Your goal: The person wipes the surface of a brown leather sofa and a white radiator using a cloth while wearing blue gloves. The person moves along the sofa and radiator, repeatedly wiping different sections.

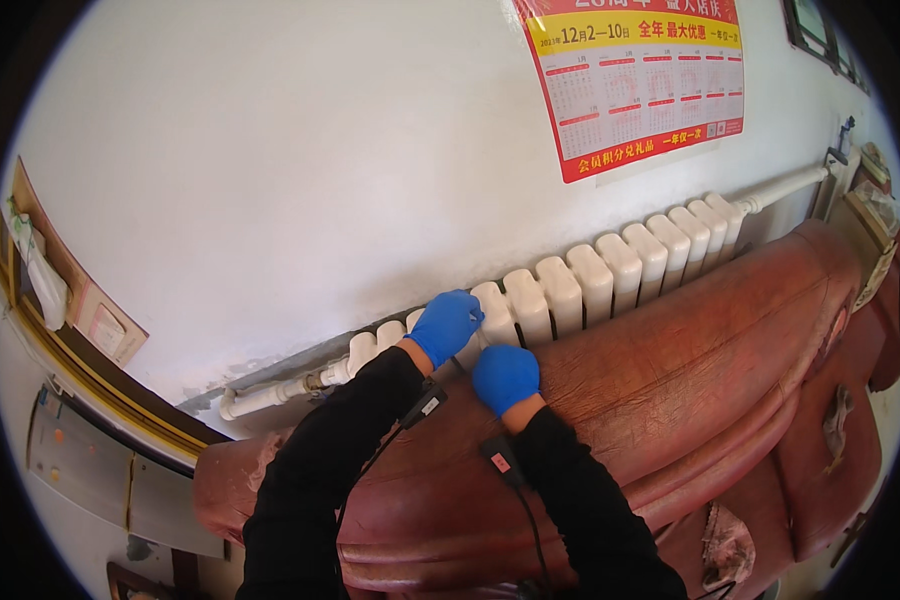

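Both of my hands wear blue gloves and meet a white sectioned radiator (559, 296) that runs along the wall. My left hand (446, 326) rests at the tops of its left-hand sections, the fingers curled. Lower and to the right, my right hand (506, 377) is at the gap between the radiator's front and the top of a red-brown leather sofa back (645, 367). Its fingertips are hidden from me, so I cannot see whether either hand grips anything. A small black device with a cable sits at each wrist, the left device (424, 405) and the right device (502, 459).
A white pipe (270, 397) leaves the radiator at left; another pipe (787, 187) leaves at right. A red-and-yellow wall calendar (645, 90) hangs above. The sofa's leather is torn in places, including a peeling patch (727, 547). At left, a cardboard piece (94, 292) leans against the wall.
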`<action>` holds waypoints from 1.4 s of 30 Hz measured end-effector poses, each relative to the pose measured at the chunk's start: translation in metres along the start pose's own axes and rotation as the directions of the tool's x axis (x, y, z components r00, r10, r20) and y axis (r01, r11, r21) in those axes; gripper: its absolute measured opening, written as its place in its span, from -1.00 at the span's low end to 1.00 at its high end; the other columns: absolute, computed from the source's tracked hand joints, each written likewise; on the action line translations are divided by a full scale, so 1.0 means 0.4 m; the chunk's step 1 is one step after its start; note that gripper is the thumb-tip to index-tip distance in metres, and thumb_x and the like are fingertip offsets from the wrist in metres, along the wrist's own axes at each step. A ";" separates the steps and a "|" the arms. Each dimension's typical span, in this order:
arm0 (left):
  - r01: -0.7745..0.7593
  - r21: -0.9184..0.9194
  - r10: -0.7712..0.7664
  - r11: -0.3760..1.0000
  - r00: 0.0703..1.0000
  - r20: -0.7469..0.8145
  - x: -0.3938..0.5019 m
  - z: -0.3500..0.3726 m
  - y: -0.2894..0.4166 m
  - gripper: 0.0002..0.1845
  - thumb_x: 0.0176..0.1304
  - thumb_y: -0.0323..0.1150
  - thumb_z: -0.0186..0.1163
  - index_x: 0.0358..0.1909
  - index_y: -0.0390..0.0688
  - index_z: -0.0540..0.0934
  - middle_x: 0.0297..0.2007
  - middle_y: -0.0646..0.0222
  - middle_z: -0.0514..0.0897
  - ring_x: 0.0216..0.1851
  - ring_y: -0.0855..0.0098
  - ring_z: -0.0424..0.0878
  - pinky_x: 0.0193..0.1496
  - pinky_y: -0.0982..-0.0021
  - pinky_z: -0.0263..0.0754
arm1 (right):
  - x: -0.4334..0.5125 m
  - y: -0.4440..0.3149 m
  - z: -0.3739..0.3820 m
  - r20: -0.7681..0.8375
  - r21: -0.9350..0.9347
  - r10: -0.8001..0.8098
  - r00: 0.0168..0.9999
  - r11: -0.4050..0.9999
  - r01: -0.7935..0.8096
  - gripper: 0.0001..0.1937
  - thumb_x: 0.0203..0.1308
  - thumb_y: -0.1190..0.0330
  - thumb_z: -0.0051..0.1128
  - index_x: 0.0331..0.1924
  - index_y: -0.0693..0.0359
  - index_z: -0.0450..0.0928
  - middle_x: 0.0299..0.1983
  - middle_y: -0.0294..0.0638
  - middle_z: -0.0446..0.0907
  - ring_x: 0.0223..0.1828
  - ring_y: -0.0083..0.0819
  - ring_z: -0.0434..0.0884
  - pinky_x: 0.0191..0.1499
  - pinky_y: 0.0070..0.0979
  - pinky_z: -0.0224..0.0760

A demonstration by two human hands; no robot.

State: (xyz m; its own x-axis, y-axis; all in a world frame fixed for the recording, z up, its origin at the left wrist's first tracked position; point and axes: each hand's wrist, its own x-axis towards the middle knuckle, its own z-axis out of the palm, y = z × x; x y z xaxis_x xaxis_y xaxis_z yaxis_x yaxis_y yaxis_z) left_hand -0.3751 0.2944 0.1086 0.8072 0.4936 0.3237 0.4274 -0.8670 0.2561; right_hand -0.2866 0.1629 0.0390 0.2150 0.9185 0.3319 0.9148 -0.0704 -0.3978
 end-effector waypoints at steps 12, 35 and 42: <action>0.026 0.366 0.047 0.930 0.981 -0.189 0.081 0.064 -0.087 -0.89 0.22 -0.44 0.11 -0.32 -0.17 0.62 -0.28 0.07 0.65 -0.22 -0.02 0.64 -0.14 0.05 0.53 | -0.010 0.004 0.014 -0.327 0.163 -0.035 0.944 0.982 0.093 -0.83 0.19 0.39 0.07 -0.26 0.22 0.68 -0.46 -0.08 0.66 -0.45 -0.08 0.69 -0.39 -0.17 0.55; 0.051 0.168 -0.010 0.985 0.971 -0.241 0.069 0.064 -0.071 -0.92 0.18 -0.44 0.13 -0.37 -0.19 0.61 -0.33 0.05 0.65 -0.22 -0.02 0.63 -0.12 0.07 0.52 | -0.002 0.012 0.017 -0.175 0.233 0.028 0.984 0.972 0.013 -0.73 0.20 0.34 0.07 -0.06 0.12 0.69 -0.35 -0.08 0.70 -0.38 -0.07 0.71 -0.32 -0.16 0.57; 0.058 -0.147 -0.072 0.987 0.993 -0.093 -0.028 0.011 0.030 -0.91 0.15 -0.46 0.19 -0.37 -0.20 0.68 -0.32 0.08 0.71 -0.28 0.02 0.66 -0.16 0.14 0.54 | -0.002 -0.006 -0.010 -0.044 0.082 0.039 0.998 0.996 -0.035 -0.80 0.17 0.30 0.10 -0.45 0.10 0.74 -0.43 -0.05 0.71 -0.37 -0.06 0.73 -0.31 -0.19 0.60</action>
State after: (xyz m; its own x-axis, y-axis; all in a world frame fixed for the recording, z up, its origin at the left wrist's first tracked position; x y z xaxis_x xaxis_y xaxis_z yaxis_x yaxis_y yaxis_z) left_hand -0.3774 0.2782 0.1040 0.7330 0.5589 0.3877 0.4087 -0.8175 0.4059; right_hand -0.2874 0.1609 0.0431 0.2654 0.8969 0.3537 0.8754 -0.0704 -0.4782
